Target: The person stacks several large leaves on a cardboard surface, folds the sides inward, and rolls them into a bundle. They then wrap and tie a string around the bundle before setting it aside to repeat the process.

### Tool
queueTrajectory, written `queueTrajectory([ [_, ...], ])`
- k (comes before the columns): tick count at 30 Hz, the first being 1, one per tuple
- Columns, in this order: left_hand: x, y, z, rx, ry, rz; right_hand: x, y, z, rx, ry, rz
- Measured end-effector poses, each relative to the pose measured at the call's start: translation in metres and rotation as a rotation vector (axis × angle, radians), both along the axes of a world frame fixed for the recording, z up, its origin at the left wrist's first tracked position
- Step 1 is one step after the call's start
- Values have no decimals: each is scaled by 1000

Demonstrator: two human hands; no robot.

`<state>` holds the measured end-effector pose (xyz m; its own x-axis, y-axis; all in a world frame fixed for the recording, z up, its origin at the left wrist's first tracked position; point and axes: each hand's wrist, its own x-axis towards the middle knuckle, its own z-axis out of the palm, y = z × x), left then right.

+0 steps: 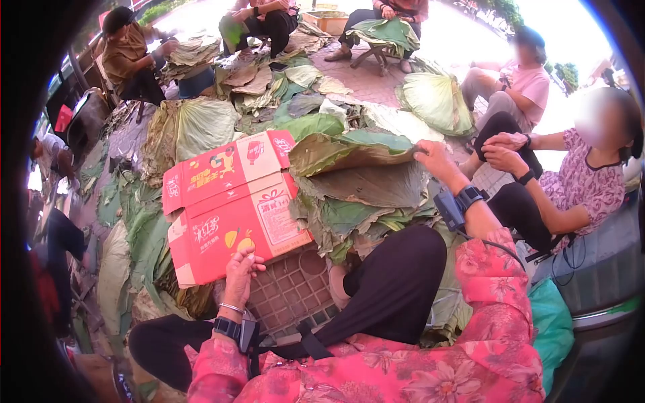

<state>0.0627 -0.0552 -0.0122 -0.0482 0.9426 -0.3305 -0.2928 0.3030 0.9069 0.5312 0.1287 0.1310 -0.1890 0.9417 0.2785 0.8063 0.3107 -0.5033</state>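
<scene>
A flattened red cardboard box [232, 201] lies in front of me, over part of a plastic crate [292, 289]. My left hand [243, 267] is at the box's near edge, its thumb and fingers brought together; what they hold, if anything, is too small to name. To the right of the box is a stack of large dried green-brown leaves [366, 195]. With my right hand [433, 160] I grip the right edge of the top leaf [356, 151], which is lifted and folded over the stack.
Heaps of leaves [201, 127] spread across the ground beyond and left of the box. Several people sit around, one person [571, 168] close on my right. A green plastic bag [551, 329] is by my right elbow.
</scene>
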Motion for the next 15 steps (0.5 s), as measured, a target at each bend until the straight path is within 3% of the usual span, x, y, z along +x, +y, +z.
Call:
queueTrajectory([
  [2, 1, -1, -2, 2, 2, -2, 5, -19, -13, -17, -18, 72],
  [4, -1, 0, -4, 9, 13, -17, 12, -38, -33, -221, -40, 25],
  [9, 0, 1, -5, 8, 41, -14, 28, -69, -64, -98, -128, 224],
  [15, 2, 1, -6, 21, 76, -2, 30, -60, -64, -168, -131, 246],
])
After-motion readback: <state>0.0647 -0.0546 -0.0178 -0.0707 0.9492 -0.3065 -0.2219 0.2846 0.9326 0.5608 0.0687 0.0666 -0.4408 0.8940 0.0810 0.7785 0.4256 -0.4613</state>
